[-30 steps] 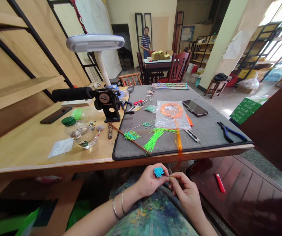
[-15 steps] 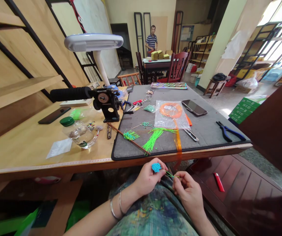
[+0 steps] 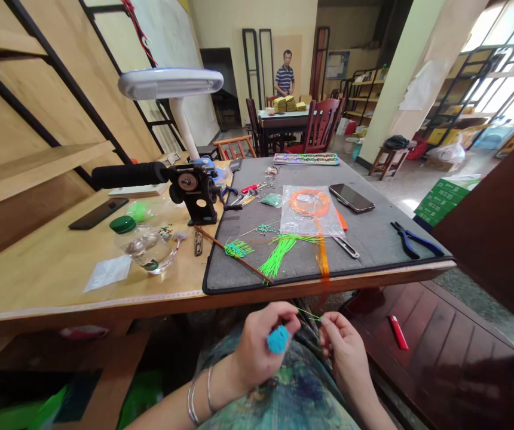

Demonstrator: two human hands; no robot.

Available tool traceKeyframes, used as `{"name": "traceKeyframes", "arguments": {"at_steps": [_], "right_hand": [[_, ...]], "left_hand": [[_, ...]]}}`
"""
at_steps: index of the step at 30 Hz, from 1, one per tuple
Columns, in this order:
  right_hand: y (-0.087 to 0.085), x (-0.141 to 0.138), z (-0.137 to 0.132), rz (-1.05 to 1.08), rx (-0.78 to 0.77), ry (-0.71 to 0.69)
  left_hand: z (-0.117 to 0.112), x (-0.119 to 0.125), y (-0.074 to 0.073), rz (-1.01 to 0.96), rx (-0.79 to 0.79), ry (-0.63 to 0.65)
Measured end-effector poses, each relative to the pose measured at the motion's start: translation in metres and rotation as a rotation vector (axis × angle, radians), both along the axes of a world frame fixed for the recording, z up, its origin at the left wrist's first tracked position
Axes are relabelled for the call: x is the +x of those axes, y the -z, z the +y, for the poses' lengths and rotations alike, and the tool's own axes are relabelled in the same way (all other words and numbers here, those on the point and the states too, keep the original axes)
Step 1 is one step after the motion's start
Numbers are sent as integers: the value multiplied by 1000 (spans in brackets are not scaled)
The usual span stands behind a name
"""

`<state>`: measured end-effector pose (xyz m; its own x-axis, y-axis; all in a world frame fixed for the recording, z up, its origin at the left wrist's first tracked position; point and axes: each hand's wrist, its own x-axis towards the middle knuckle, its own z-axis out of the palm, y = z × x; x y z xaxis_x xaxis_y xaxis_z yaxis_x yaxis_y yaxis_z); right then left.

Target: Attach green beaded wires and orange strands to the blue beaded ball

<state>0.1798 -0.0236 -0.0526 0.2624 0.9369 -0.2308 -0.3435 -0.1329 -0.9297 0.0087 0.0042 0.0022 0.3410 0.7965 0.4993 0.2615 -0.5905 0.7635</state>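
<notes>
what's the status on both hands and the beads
Left hand shut on blue bead cluster. Right hand pinching thin green strand. Both hands below table edge, nothing between them.

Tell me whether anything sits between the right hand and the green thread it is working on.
Nothing visible does. The right hand already pinches one end of the green thread, which runs across open space to the left hand. That hand also holds a blue bead cluster, set below the thread, not across it.
</notes>
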Motion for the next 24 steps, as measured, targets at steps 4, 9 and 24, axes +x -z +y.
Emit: {"name": "traceKeyframes", "arguments": {"at_steps": [4, 9, 24], "right_hand": [[-6, -4, -3, 8, 3, -10], [-11, -9, -6, 0, -12, -73], [-17, -7, -5, -117, 129, -154]], "left_hand": [[-1, 10, -2, 229, 153, 157], [6, 18, 4, 280, 116, 102], [14, 20, 2, -318, -587, 45]]}}
